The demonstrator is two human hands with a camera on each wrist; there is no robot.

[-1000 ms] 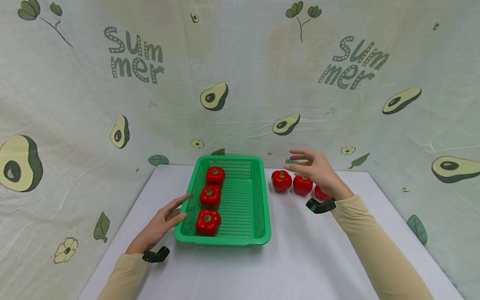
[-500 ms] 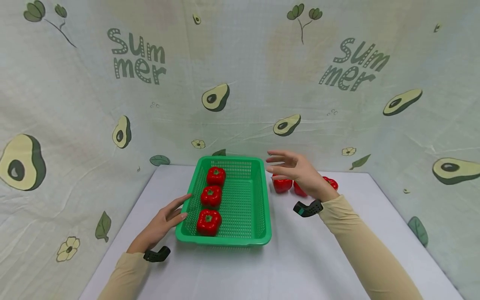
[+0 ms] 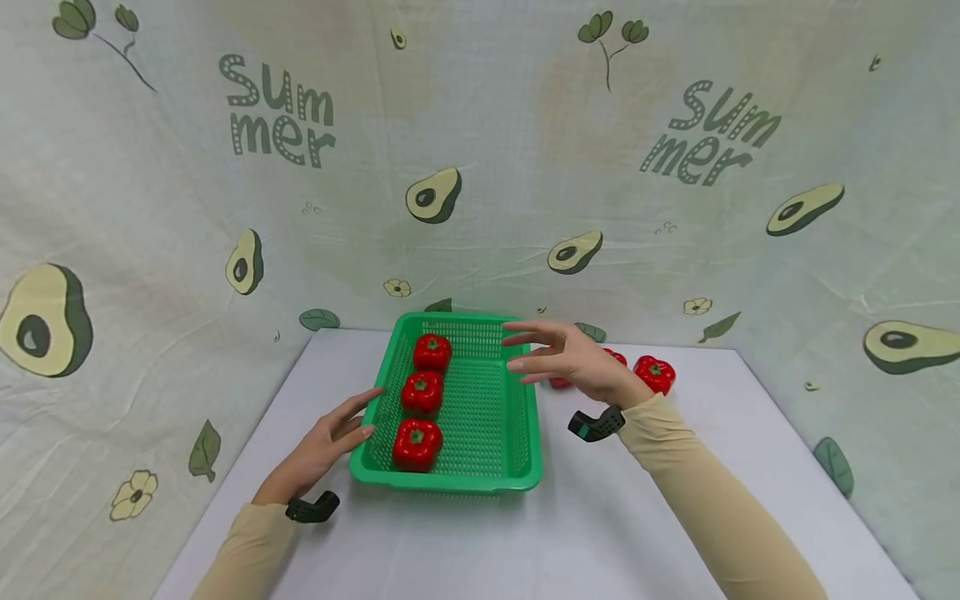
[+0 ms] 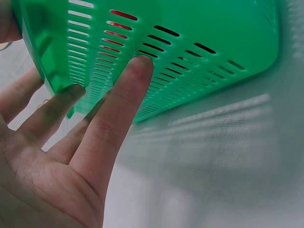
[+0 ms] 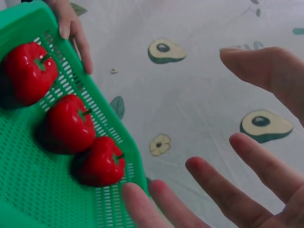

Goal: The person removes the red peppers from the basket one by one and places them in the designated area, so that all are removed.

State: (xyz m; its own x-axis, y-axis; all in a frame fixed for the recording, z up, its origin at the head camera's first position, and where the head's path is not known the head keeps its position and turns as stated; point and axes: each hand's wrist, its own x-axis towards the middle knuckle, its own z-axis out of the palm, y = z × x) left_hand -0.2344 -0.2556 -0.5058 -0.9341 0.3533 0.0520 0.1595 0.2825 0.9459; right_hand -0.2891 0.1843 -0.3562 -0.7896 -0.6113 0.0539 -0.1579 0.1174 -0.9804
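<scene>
A green plastic basket [image 3: 480, 425] sits mid-table with three red bell peppers in a column along its left side: the rear pepper [image 3: 432, 353], middle pepper [image 3: 422, 393] and front pepper [image 3: 417, 445]. My left hand [image 3: 318, 458] rests on the basket's left side; in the left wrist view its straight fingers [image 4: 111, 118] touch the slotted wall. My right hand [image 3: 573, 362], fingers spread and holding nothing, hovers with its fingertips over the basket's right rim. Behind it, three more peppers lie on the table; the right one [image 3: 655, 375] shows fully, the others are partly hidden.
The white table [image 3: 420, 542] stands against a pale cloth backdrop [image 3: 495, 125] printed with avocados, leaves and lettering. Each wrist carries a black strap, such as the right strap [image 3: 596, 423].
My right hand has moved left, from above the loose peppers to the basket's right rim, bringing the rightmost pepper into view. The left hand stays in place.
</scene>
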